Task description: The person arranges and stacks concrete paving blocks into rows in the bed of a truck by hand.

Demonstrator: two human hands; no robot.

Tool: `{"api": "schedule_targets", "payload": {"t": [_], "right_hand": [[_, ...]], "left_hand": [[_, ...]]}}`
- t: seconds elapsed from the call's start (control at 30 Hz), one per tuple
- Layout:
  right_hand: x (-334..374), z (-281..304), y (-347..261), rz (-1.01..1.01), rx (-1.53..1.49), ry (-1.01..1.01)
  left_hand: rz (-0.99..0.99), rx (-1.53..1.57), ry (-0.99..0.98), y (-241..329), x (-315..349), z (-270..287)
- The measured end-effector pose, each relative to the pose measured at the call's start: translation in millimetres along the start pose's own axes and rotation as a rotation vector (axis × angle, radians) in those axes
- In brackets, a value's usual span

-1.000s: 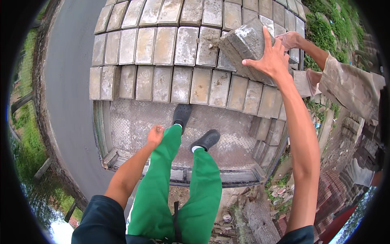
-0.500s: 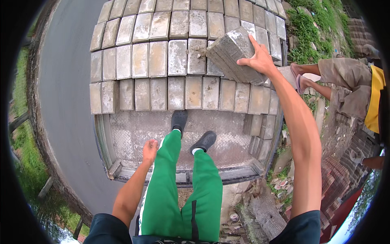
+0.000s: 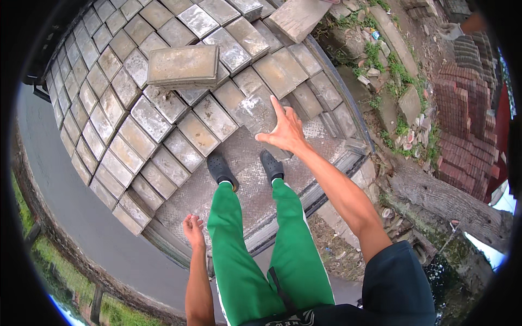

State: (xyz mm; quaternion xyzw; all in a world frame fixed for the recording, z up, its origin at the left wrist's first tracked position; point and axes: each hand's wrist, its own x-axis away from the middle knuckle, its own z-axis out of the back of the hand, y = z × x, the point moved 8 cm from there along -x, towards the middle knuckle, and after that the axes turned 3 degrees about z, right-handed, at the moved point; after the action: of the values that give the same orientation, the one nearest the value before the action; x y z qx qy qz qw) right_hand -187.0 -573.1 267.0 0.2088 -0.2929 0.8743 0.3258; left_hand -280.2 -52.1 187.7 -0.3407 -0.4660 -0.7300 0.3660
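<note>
My right hand (image 3: 285, 130) spans a grey concrete paver (image 3: 254, 111) at the near edge of the stack, thumb on one side and fingers on the other. The paver's underside is hidden. My left hand (image 3: 194, 228) hangs beside my left leg with fingers loosely curled and holds nothing. Another paver (image 3: 182, 64) lies loose on top of the stacked pavers (image 3: 130, 136), beside one with a clump of dirt on it. My feet, in dark clogs (image 3: 222, 169), stand on the metal truck bed (image 3: 201, 198) close to the stack.
The bed's raised edge (image 3: 310, 204) runs behind and right of me. A grey road (image 3: 103, 244) lies left. At right are a tree trunk (image 3: 451, 195), rubble with weeds, and stacked reddish tiles (image 3: 462, 146). Another person's gloved hand (image 3: 451, 31) shows at the upper right.
My right hand has let go of the tilted paver, which now lies flat on the stack, and has come nearer onto another paver. My view and feet have turned to the right.
</note>
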Motion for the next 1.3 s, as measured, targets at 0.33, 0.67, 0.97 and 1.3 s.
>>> {"api": "schedule_targets", "payload": {"t": [0.33,0.67,0.97,1.3], "right_hand": [[107,-94,305,-0.569,-0.001,-0.284],[-21,-104,389,-0.455,0.105,-0.127],[-142,-107,375,-0.257,0.368,0.301],[-156,-104,361,0.039,0.604,0.290]], "left_hand": [[-0.124,-0.180,0.146,28,6,-12],[-0.290,-0.239,-0.099,26,86,-233],[-0.162,-0.342,-0.097,-47,114,-236],[-0.234,-0.555,-0.327,5,44,-364]]}}
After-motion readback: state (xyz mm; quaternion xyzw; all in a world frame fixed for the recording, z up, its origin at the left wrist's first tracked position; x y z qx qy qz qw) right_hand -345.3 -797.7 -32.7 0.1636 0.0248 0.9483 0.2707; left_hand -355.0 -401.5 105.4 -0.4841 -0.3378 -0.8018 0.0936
